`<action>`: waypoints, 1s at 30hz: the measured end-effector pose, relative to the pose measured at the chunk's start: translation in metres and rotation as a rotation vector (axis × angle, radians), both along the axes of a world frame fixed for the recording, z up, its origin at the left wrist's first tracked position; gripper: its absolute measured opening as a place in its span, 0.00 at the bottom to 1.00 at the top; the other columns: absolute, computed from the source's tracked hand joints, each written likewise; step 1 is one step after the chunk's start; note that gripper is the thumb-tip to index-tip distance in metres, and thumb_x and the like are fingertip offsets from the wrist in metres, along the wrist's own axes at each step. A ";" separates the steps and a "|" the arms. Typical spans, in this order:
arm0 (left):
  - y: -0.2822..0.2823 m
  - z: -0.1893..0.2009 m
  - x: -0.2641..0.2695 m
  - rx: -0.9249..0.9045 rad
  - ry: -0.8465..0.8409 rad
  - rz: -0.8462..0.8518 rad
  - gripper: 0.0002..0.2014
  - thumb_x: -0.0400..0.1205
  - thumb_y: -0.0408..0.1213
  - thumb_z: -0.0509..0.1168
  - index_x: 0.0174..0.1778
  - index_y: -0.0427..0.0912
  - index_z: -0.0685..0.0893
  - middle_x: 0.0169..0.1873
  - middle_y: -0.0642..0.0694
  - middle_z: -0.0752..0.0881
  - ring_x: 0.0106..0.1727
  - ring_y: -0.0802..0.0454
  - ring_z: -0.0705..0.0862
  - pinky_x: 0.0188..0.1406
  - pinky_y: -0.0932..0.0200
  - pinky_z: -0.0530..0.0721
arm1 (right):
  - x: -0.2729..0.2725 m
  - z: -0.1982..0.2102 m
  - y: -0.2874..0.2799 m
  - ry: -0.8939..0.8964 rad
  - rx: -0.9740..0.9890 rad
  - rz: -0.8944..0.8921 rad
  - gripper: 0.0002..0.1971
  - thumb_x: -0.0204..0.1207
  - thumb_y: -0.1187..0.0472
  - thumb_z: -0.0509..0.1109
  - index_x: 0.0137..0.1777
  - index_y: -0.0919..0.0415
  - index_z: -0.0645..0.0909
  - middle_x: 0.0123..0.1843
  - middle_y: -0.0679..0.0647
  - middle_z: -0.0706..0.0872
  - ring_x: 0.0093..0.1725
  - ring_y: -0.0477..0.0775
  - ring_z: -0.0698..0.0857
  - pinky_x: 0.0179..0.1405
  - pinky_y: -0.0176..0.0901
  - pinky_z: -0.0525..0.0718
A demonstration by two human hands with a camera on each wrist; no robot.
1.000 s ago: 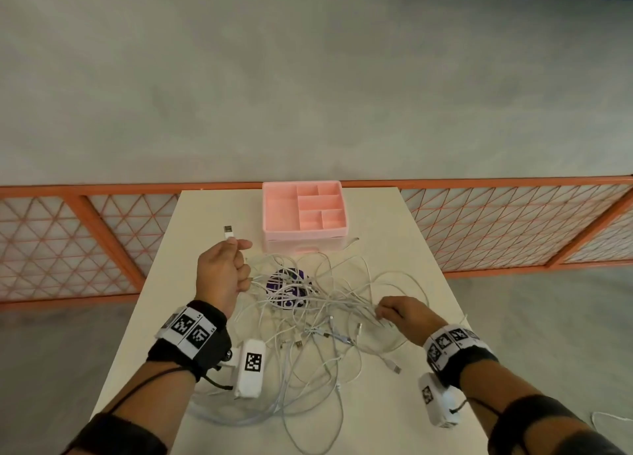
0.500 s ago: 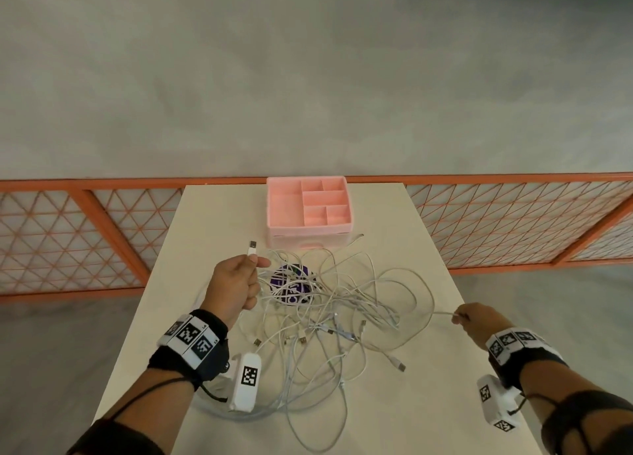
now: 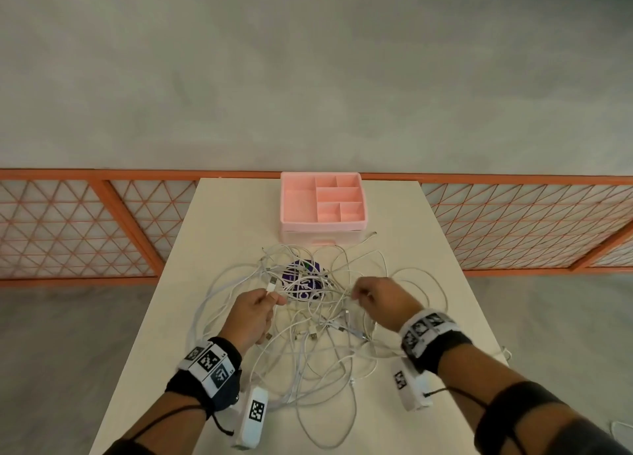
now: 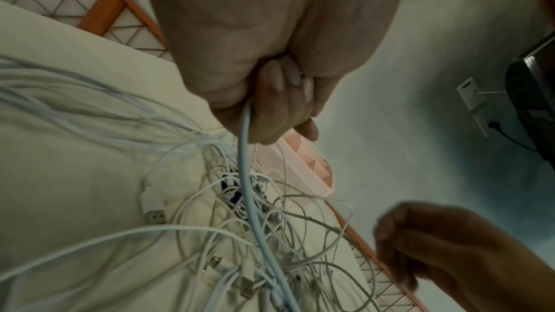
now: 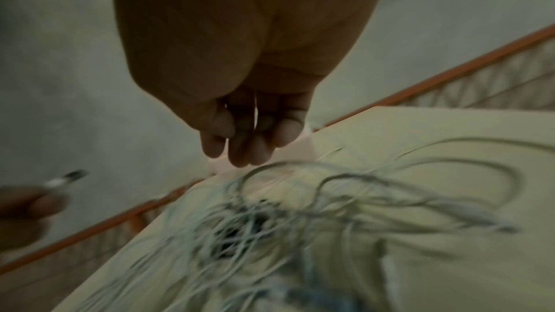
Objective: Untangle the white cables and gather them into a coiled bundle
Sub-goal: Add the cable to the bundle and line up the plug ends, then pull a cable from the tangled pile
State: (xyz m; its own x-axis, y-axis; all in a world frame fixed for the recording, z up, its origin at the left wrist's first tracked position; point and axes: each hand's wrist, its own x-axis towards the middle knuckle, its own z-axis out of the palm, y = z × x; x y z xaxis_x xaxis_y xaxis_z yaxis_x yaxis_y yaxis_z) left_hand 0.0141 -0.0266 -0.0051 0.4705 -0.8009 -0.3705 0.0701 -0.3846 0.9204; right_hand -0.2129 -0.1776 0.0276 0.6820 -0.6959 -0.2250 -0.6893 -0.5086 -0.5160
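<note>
A tangle of several white cables [image 3: 318, 338] lies spread across the middle of the cream table [image 3: 222, 221]. My left hand [image 3: 274, 298] hovers over the tangle's left side and grips one white cable [image 4: 244, 151] in its fist. That cable's USB plug [image 3: 270, 287] sticks out above the thumb. My right hand [image 3: 356, 295] is over the tangle's right centre with its fingers [image 5: 240, 146] bunched and curled downward just above the cables [image 5: 270, 229]. The blurred right wrist view shows nothing between them.
A pink compartment organizer [image 3: 322, 230] stands at the table's far edge, just beyond the cables. A purple round object [image 3: 301, 278] lies under the tangle. An orange lattice fence [image 3: 85, 221] runs behind the table, with grey floor on both sides.
My right hand has come back from the table's right edge to the middle of the tangle. My left hand has lowered and moved right, still holding the plug end.
</note>
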 end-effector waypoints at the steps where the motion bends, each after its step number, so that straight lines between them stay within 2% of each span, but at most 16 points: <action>1: 0.002 -0.002 0.001 0.012 0.005 0.008 0.14 0.91 0.36 0.57 0.47 0.36 0.86 0.21 0.51 0.66 0.20 0.55 0.60 0.18 0.64 0.60 | 0.018 -0.004 0.012 0.008 0.020 0.080 0.13 0.82 0.65 0.58 0.53 0.55 0.85 0.49 0.44 0.87 0.43 0.39 0.82 0.47 0.32 0.80; 3: 0.005 -0.005 0.002 0.022 0.018 0.027 0.14 0.90 0.36 0.57 0.46 0.35 0.86 0.22 0.51 0.66 0.20 0.55 0.61 0.19 0.64 0.60 | 0.048 -0.024 0.031 0.065 0.056 0.212 0.15 0.81 0.64 0.57 0.56 0.55 0.85 0.55 0.49 0.89 0.50 0.46 0.85 0.57 0.43 0.84; 5: 0.009 -0.006 0.003 0.023 0.035 0.049 0.15 0.90 0.36 0.57 0.45 0.35 0.85 0.21 0.50 0.67 0.20 0.55 0.61 0.20 0.64 0.60 | 0.068 -0.045 0.045 0.199 0.082 0.285 0.17 0.80 0.64 0.57 0.60 0.54 0.85 0.59 0.56 0.88 0.57 0.56 0.86 0.61 0.51 0.84; 9: 0.015 -0.006 0.006 0.018 0.051 0.061 0.15 0.90 0.36 0.57 0.44 0.36 0.85 0.20 0.52 0.70 0.20 0.54 0.62 0.20 0.65 0.61 | 0.079 -0.072 0.056 0.453 0.047 0.266 0.19 0.81 0.66 0.59 0.70 0.57 0.78 0.68 0.61 0.79 0.63 0.65 0.84 0.64 0.53 0.83; 12: 0.017 -0.005 0.008 0.012 0.061 0.073 0.15 0.90 0.37 0.57 0.43 0.36 0.84 0.20 0.51 0.71 0.19 0.54 0.64 0.20 0.65 0.62 | 0.075 -0.084 0.050 0.512 0.048 0.248 0.20 0.82 0.64 0.60 0.73 0.52 0.74 0.70 0.60 0.71 0.62 0.66 0.83 0.63 0.53 0.83; 15: 0.017 -0.003 0.008 0.002 0.064 0.069 0.15 0.90 0.37 0.57 0.43 0.36 0.84 0.21 0.50 0.72 0.18 0.55 0.65 0.19 0.66 0.62 | 0.071 -0.089 0.045 0.474 0.032 0.252 0.20 0.80 0.65 0.62 0.71 0.50 0.74 0.68 0.58 0.70 0.57 0.66 0.85 0.55 0.52 0.84; 20: 0.013 0.000 0.003 0.005 0.079 0.037 0.14 0.90 0.35 0.57 0.44 0.35 0.84 0.22 0.48 0.72 0.18 0.55 0.64 0.19 0.67 0.62 | 0.061 -0.095 0.048 0.426 0.001 0.271 0.24 0.79 0.67 0.63 0.72 0.44 0.73 0.67 0.54 0.69 0.51 0.64 0.86 0.52 0.54 0.86; 23: 0.011 0.000 0.003 0.017 0.078 0.019 0.14 0.90 0.35 0.57 0.44 0.35 0.84 0.22 0.48 0.73 0.18 0.55 0.64 0.19 0.67 0.61 | 0.060 -0.097 0.046 0.414 -0.012 0.269 0.23 0.79 0.67 0.63 0.73 0.48 0.74 0.67 0.54 0.70 0.53 0.63 0.86 0.52 0.54 0.86; 25: 0.011 0.000 0.003 0.022 0.071 0.018 0.14 0.90 0.35 0.57 0.44 0.35 0.84 0.23 0.47 0.73 0.19 0.55 0.64 0.19 0.66 0.62 | 0.061 -0.096 0.044 0.388 -0.016 0.258 0.19 0.80 0.65 0.63 0.70 0.51 0.77 0.65 0.54 0.73 0.55 0.63 0.85 0.52 0.53 0.85; 27: 0.010 0.002 0.004 0.020 0.054 0.019 0.14 0.90 0.35 0.57 0.44 0.36 0.85 0.24 0.47 0.74 0.19 0.54 0.65 0.19 0.66 0.63 | 0.062 -0.091 0.044 0.302 -0.007 0.192 0.11 0.81 0.60 0.61 0.59 0.51 0.80 0.58 0.53 0.77 0.52 0.62 0.85 0.51 0.52 0.84; 29: 0.009 0.004 0.004 0.013 0.042 0.020 0.14 0.90 0.35 0.57 0.43 0.37 0.85 0.24 0.47 0.74 0.20 0.53 0.65 0.20 0.65 0.63 | 0.062 -0.084 0.042 0.175 0.000 0.122 0.03 0.79 0.58 0.61 0.45 0.50 0.75 0.45 0.51 0.80 0.42 0.58 0.83 0.44 0.52 0.82; 30: 0.007 0.005 0.004 0.006 0.038 0.020 0.14 0.90 0.35 0.57 0.43 0.37 0.85 0.24 0.47 0.74 0.20 0.53 0.66 0.20 0.65 0.63 | 0.062 -0.081 0.040 0.112 -0.001 0.097 0.04 0.78 0.58 0.60 0.41 0.51 0.71 0.39 0.51 0.80 0.37 0.57 0.81 0.40 0.52 0.82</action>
State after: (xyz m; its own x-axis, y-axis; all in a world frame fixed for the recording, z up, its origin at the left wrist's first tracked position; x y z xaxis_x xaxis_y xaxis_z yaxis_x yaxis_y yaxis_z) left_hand 0.0183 -0.0195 0.0003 0.4719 -0.7891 -0.3932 0.1125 -0.3885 0.9146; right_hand -0.1504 -0.1377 -0.0537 0.7167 -0.6281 -0.3030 -0.6901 -0.5762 -0.4379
